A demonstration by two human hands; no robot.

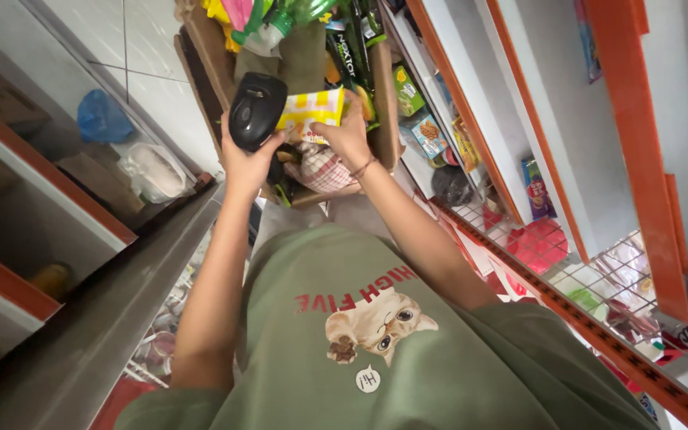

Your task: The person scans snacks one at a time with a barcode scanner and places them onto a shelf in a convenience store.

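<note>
White floor tiles (149, 60) with thin dark joints lie beyond the left hand (247, 163), brightly lit. Left of that hand stand white shelves with orange-red edging (45, 179), a blue bag (101, 118) and a white bag (154, 171) on the floor at their foot. Right of the right hand (349, 135) rises a white rack with orange uprights (639, 151), its boards crowded with small packets (too blurred to tell apart), and wire baskets (615, 275) sit lower down.

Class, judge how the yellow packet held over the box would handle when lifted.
The yellow packet probably is light: the right hand pinches it by one edge. It looks like thin film, so likely floppy and a bit slippery. Flat, it should not roll.
</note>
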